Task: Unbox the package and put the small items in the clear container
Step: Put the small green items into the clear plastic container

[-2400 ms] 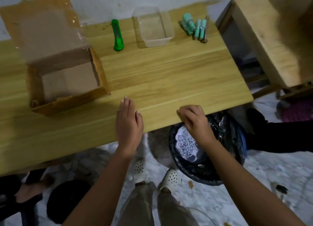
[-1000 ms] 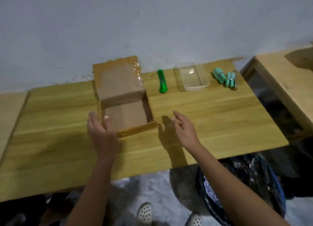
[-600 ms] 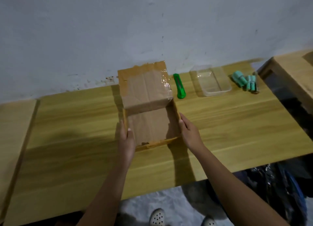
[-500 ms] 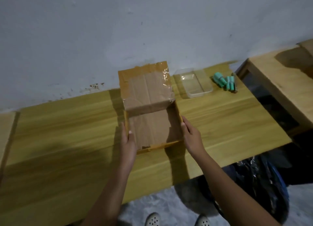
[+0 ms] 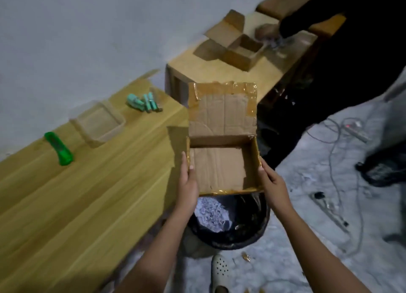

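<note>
Since the box [image 5: 222,161] is empty and made of thin creased cardboard, I judge it very light and a little floppy, so I hold it by its two side walls rather than by the loose taped lid that stands up at the far edge. My left hand [image 5: 188,183] presses flat against the left wall with the thumb hooked over the rim, and my right hand [image 5: 272,183] does the same on the right wall; both sets of fingers are closed on the box, which hangs just past the counter [image 5: 87,194] edge, above the black bin [image 5: 230,222] with shredded paper in it. Squeezing too hard would probably buckle the walls, and the glossy tape on the rim looks slippery.

The clear container [image 5: 98,122] sits on the counter near the wall, empty as far as I can see; it looks like thin stiff plastic, best lifted by its rim. Beside it lie the small teal items [image 5: 144,101], not yet in it. They seem light, hard and likely to roll, so I would pinch each across its middle.
</note>
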The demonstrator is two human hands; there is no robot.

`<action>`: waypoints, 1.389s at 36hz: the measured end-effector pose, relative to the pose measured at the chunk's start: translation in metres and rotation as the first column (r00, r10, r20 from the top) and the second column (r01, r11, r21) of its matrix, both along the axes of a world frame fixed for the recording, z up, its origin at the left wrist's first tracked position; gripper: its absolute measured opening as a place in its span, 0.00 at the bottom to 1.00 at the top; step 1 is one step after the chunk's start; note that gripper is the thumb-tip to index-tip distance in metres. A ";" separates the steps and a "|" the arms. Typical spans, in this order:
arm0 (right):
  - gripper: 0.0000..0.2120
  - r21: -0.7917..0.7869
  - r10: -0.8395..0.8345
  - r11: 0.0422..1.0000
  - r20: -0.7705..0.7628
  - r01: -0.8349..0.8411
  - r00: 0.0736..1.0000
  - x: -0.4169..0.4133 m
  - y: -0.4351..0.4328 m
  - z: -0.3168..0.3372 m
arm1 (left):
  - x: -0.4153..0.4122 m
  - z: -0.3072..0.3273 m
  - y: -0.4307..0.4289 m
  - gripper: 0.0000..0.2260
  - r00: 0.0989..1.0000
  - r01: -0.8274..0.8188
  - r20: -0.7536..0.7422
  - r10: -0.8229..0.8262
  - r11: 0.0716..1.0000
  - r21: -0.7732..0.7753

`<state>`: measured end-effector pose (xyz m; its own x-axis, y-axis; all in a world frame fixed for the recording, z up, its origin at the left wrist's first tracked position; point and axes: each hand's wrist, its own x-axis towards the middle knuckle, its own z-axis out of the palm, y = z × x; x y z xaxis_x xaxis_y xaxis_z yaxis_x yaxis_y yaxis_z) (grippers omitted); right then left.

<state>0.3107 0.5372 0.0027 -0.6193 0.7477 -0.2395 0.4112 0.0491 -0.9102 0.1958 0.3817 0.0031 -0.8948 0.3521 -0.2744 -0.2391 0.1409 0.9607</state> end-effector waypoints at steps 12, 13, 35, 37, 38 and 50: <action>0.17 -0.153 -0.112 0.980 0.121 0.130 0.986 0.086 0.088 -0.095 | 0.057 -0.096 0.100 0.21 0.972 0.190 0.167 -0.166 0.972 -0.136; 0.17 -0.152 -0.091 0.982 0.149 0.114 0.985 0.088 0.090 -0.107 | 0.060 -0.107 0.101 0.21 0.967 0.192 0.199 -0.162 0.971 -0.143; 0.18 -0.099 0.137 0.989 0.391 -0.106 0.910 0.050 0.071 -0.164 | 0.035 -0.193 0.076 0.21 0.967 0.249 0.091 -0.238 0.808 -0.535; 0.18 -0.059 0.157 0.988 0.388 -0.146 0.908 0.042 0.074 -0.142 | 0.040 -0.171 0.083 0.21 0.950 0.294 0.070 -0.306 0.791 -0.537; 0.18 -0.030 0.170 0.985 0.381 -0.171 0.909 0.037 0.076 -0.129 | 0.042 -0.159 0.086 0.21 0.937 0.317 0.051 -0.344 0.784 -0.534; 0.18 0.215 0.370 0.891 0.168 -0.400 0.914 -0.114 0.060 0.017 | -0.051 0.015 0.071 0.19 0.926 0.133 -0.276 -0.257 0.908 -0.398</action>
